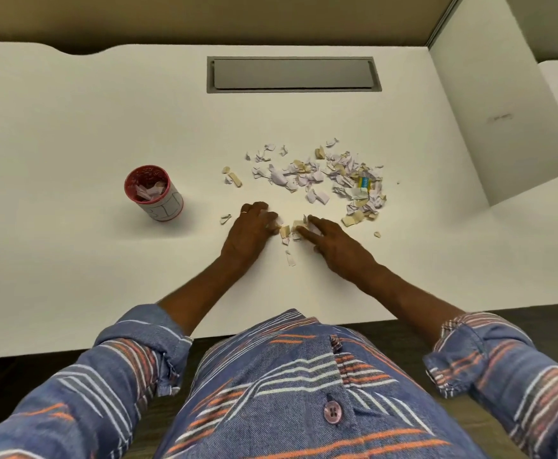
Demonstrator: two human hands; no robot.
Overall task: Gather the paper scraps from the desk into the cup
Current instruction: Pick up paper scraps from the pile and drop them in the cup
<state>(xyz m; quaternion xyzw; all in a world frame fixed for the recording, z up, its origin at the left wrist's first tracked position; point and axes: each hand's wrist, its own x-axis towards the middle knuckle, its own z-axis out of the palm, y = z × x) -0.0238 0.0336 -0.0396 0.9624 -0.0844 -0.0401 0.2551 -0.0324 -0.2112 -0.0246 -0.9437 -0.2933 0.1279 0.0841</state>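
A pile of white and tan paper scraps (330, 175) is spread over the middle right of the white desk (72, 127). A red-rimmed cup (153, 192) stands to the left with a few scraps inside. My left hand (249, 231) and my right hand (332, 245) rest on the desk near its front, fingertips facing each other. A small cluster of scraps (289, 228) lies between the fingertips, touched by both hands. One scrap (290, 258) lies just below them and another (225, 219) lies left of my left hand.
A grey recessed cable hatch (293, 74) is set into the back of the desk. A white divider panel (502, 120) rises at the right. The desk's front edge runs just in front of my striped shirt.
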